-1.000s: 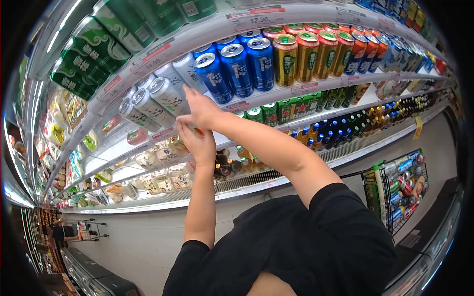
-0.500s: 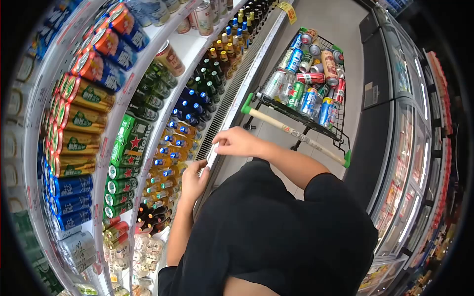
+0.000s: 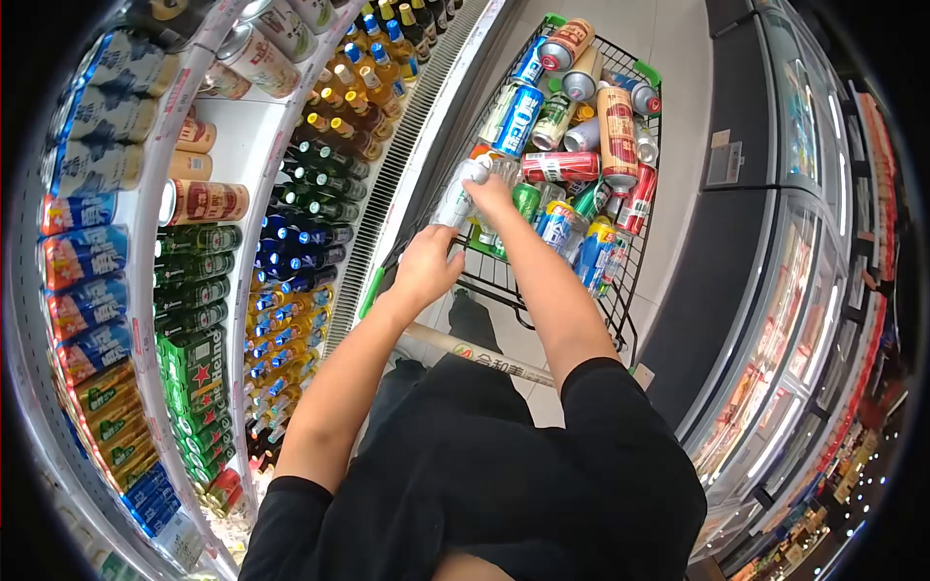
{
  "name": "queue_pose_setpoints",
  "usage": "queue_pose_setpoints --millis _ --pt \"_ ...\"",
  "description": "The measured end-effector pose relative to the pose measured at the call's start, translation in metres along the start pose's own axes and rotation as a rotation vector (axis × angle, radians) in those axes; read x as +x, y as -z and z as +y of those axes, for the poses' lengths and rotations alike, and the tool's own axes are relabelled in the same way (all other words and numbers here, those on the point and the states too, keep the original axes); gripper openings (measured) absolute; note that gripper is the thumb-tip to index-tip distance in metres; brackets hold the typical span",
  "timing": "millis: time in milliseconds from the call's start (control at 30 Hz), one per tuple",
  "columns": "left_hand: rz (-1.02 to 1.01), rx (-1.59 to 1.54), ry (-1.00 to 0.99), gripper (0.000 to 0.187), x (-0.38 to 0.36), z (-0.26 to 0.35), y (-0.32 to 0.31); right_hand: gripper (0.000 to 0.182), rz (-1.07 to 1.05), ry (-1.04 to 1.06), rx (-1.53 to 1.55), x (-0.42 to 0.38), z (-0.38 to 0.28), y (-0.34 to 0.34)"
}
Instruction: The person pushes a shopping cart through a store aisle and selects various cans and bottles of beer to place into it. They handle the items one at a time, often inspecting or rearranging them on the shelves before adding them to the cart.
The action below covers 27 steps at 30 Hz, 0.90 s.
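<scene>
A pale silvery container (image 3: 453, 201) lies at the near left corner of the wire cart (image 3: 623, 315). The fingers of my right hand (image 3: 492, 199) are closed round its upper end, beside a clear container (image 3: 505, 170). My left hand (image 3: 428, 263) is at the lower end of the pale container, with its fingertips against it and its thumb apart. Close by in the cart are a green can (image 3: 525, 199), a red can (image 3: 561, 167), a blue and white can (image 3: 518, 118) and a tall tan can (image 3: 617, 136).
Shelves on the left hold green Heineken packs (image 3: 189, 382), dark bottles (image 3: 300, 242) and cans. A vent grille (image 3: 392, 179) runs along their base. The cart's handle (image 3: 475, 354) crosses before my body. A glass-fronted freezer (image 3: 765, 320) stands on the right.
The cart is now nearer. Both my hands have moved up from the shelf edge to the cart's near left corner, and my right hand has closed on the pale container.
</scene>
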<state>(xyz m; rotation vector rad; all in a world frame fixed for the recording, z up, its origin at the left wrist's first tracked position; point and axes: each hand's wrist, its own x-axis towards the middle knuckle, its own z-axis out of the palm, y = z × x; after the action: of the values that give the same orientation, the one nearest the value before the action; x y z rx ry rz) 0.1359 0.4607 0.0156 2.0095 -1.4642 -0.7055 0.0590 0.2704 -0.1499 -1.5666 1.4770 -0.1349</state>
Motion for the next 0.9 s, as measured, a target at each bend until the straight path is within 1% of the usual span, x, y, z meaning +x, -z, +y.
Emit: queue_pose_setpoints --millis 67,100,167,267,367,467,533,567,600,667,700,800,833,900 --pt "-0.045 0.044 0.097 0.038 0.012 -0.003 -0.009 0.071 -0.072 -0.125 0.123 0.021 0.019 -0.032" --pt "-0.073 0.071 0.103 0.038 0.012 -0.006 -0.013 0.068 -0.014 -0.141 0.131 0.011 0.012 -0.033" --pt "-0.114 0.118 0.098 0.038 0.014 -0.013 -0.016 0.063 0.111 -0.165 0.161 -0.017 -0.021 -0.019" --pt "-0.158 0.142 0.082 0.039 0.013 -0.014 -0.015 0.066 0.107 -0.172 0.232 -0.01 -0.01 -0.029" --pt "-0.157 0.122 0.089 0.044 0.014 -0.013 -0.011 0.071 0.114 -0.184 0.069 -0.02 -0.02 -0.015" --pt "-0.093 0.085 0.077 0.053 0.008 -0.012 -0.006 0.081 0.124 -0.022 0.097 -0.057 -0.045 0.026" --pt "-0.03 0.048 0.064 0.06 0.003 -0.007 0.002 0.078 0.147 0.127 0.181 -0.085 -0.057 0.055" --pt "-0.057 0.017 0.099 0.069 0.0 -0.002 0.009 0.078 0.158 0.221 0.228 -0.105 -0.067 0.073" --pt "-0.021 -0.008 0.078 0.071 -0.004 0.005 0.016 0.078 0.17 0.314 0.275 -0.126 -0.078 0.09" --pt "0.052 -0.06 0.029 0.076 -0.013 0.021 0.035 0.074 0.137 0.386 0.441 -0.167 -0.098 0.118" --pt "0.096 -0.075 -0.02 0.081 -0.021 0.028 0.044 0.073 0.116 0.423 0.522 -0.187 -0.107 0.128" --pt "0.139 -0.133 -0.076 0.084 -0.054 0.044 0.071 0.071 -0.106 0.503 0.71 -0.241 -0.132 0.148" --pt "0.121 -0.146 -0.058 0.087 -0.07 0.048 0.079 0.077 -0.182 0.514 0.751 -0.252 -0.134 0.144" --pt "0.106 -0.269 0.038 0.088 -0.105 0.051 0.092 0.075 -0.281 0.553 0.696 -0.277 -0.141 0.127"
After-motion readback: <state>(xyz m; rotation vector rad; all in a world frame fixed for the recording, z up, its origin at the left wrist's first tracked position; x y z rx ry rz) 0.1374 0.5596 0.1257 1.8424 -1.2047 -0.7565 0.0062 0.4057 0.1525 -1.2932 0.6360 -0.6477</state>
